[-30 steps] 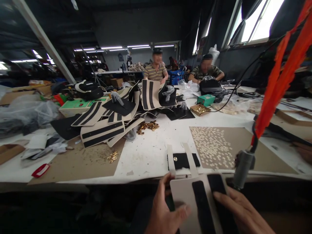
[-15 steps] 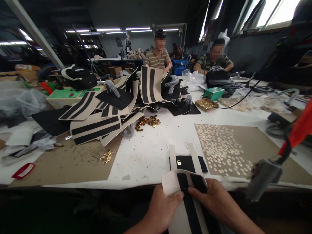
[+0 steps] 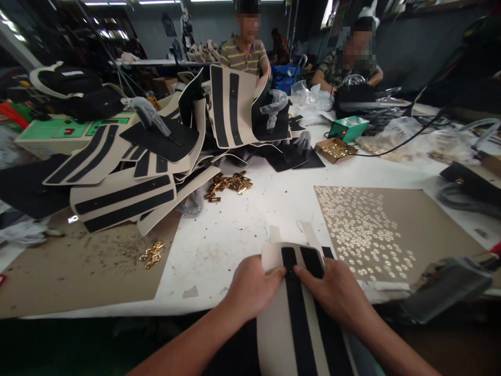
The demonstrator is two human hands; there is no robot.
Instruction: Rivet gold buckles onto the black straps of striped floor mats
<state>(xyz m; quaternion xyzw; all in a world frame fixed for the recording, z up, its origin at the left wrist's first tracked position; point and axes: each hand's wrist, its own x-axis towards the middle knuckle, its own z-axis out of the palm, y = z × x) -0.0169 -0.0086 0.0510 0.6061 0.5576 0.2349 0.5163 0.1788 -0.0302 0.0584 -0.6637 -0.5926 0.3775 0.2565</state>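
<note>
My left grip [image 3: 250, 287] and my right grip [image 3: 340, 292] are both closed on one beige panel [image 3: 312, 319], each on its own side of it. The panel lies just before me, and its far end covers, in my view, part of the table [image 3: 219, 271]. My thumbs are on top and almost meet at the left one of its two black stripes [image 3: 299, 324]; I think this holding from two sides makes the bendable sheet firm there. Beyond my left grip, similar panels [image 3: 121, 201] lie in a loose pile. Beyond my right grip, small rings [image 3: 356, 232] are spread on a brown sheet [image 3: 426, 224], perhaps for easy picking.
</note>
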